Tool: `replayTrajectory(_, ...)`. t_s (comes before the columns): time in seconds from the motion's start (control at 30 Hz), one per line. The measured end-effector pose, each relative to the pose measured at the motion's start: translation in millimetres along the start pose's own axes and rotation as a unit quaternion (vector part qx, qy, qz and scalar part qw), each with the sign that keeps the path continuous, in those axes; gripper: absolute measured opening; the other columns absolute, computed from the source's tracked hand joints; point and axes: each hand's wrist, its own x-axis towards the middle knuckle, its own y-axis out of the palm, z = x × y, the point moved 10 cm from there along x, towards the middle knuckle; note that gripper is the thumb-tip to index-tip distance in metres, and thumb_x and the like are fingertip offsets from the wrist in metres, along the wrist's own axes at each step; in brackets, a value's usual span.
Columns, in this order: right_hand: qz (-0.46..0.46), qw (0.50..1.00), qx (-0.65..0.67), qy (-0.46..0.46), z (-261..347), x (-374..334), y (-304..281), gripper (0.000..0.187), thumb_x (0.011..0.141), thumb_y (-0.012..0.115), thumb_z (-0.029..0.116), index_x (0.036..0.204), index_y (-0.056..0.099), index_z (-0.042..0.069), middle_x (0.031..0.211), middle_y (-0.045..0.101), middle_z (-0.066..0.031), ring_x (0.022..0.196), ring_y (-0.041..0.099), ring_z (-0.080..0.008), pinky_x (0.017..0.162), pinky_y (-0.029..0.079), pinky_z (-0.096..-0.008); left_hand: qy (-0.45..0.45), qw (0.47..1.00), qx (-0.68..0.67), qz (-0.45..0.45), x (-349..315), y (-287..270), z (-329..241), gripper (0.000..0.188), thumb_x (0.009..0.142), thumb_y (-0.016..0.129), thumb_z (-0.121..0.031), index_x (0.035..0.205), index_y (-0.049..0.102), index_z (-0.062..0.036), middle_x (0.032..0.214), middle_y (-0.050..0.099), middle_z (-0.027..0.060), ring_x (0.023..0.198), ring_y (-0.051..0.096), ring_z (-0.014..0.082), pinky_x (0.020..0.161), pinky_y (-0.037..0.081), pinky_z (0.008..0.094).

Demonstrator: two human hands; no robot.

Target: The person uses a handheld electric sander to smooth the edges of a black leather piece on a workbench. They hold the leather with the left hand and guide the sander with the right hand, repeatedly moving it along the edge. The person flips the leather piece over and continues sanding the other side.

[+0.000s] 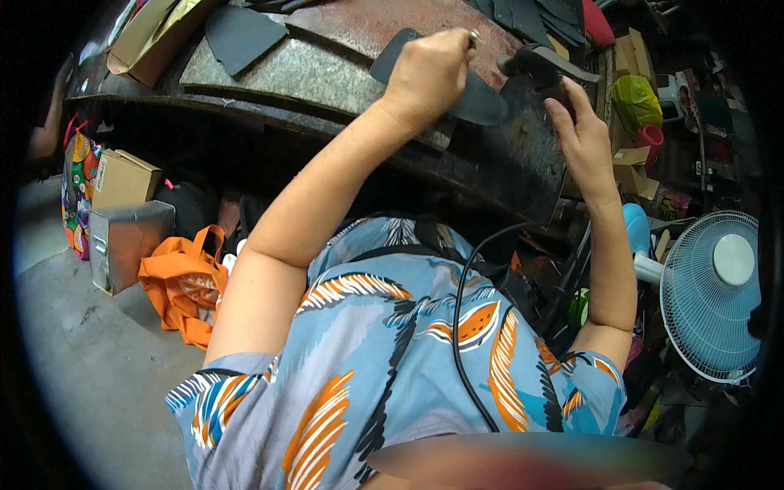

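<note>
My left hand (429,73) is closed in a pinch above the workbench, with a small pale metallic tip (476,37) poking out by the fingers. Under it lies a dark grey sole-shaped sheet (480,104), its middle hidden by the hand. Further right, my right hand (584,145) wraps round the dark handle of what looks like a hammer (569,65). Its head has a rounded end to the left and a long curved end to the right. Part of the handle is hidden by the fingers.
A stone slab (302,77) and another dark sheet (242,39) lie on the bench, left of my hands, near a cardboard box (151,49). Dark cut pieces (523,18) are stacked behind. An orange bag (175,273) stands on the floor; a fan (706,298) is at right.
</note>
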Motion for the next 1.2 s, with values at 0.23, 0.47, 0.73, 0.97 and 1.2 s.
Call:
replayTrajectory(0.23,0.056,0.998,-0.002,-0.022,-23,-6,28,0.045,0.095,0.055,0.040,0.129,0.055,0.011,0.096,0.070,-0.0193,0.095,0.066,-0.0382,0.079,0.051,-0.0398,-0.193,0.960,-0.200,0.043,-10,16,52,0.014,0.093,0.063,-0.013,0.098,0.066,0.0000,0.078,0.071,0.0095,0.074,0.071,0.0137,0.069,0.056,0.0258)
replayTrajectory(0.47,0.009,0.996,0.081,-0.032,26,2,-27,0.039,0.097,0.057,0.031,0.126,0.056,0.004,0.096,0.068,-0.0133,0.080,0.065,-0.0210,0.069,0.050,-0.0296,-0.090,0.990,-0.094,0.046,-1,6,27,0.015,0.090,0.066,-0.015,0.097,0.066,-0.0016,0.083,0.071,0.0139,0.078,0.071,0.0232,0.070,0.056,0.0309)
replayTrajectory(0.73,0.068,0.985,0.155,0.034,21,-2,-2,0.035,0.101,0.050,0.035,0.118,0.059,0.006,0.078,0.065,-0.0092,0.067,0.064,-0.0186,0.062,0.049,-0.0295,0.083,0.996,-0.002,0.027,1,10,-23,0.012,0.087,0.066,-0.011,0.090,0.059,-0.0023,0.079,0.065,0.0164,0.074,0.066,0.0349,0.064,0.053,0.0397)
replayTrajectory(0.97,0.059,0.997,-0.003,-0.053,-16,-11,20,0.047,0.095,0.055,0.042,0.129,0.055,0.010,0.102,0.069,-0.0190,0.096,0.067,-0.0365,0.080,0.051,-0.0401,-0.159,0.973,-0.167,0.019,-8,14,43,0.013,0.092,0.062,-0.011,0.099,0.067,-0.0010,0.080,0.071,0.0099,0.075,0.072,0.0146,0.069,0.056,0.0264)
replayTrajectory(1.2,0.038,0.999,0.032,-0.019,1,-6,4,0.043,0.097,0.057,0.034,0.131,0.053,0.010,0.090,0.070,-0.0127,0.079,0.068,-0.0260,0.069,0.051,-0.0334,-0.135,0.977,-0.156,0.054,-5,17,38,0.014,0.092,0.064,-0.014,0.099,0.067,-0.0019,0.082,0.072,0.0102,0.077,0.072,0.0158,0.070,0.057,0.0280)
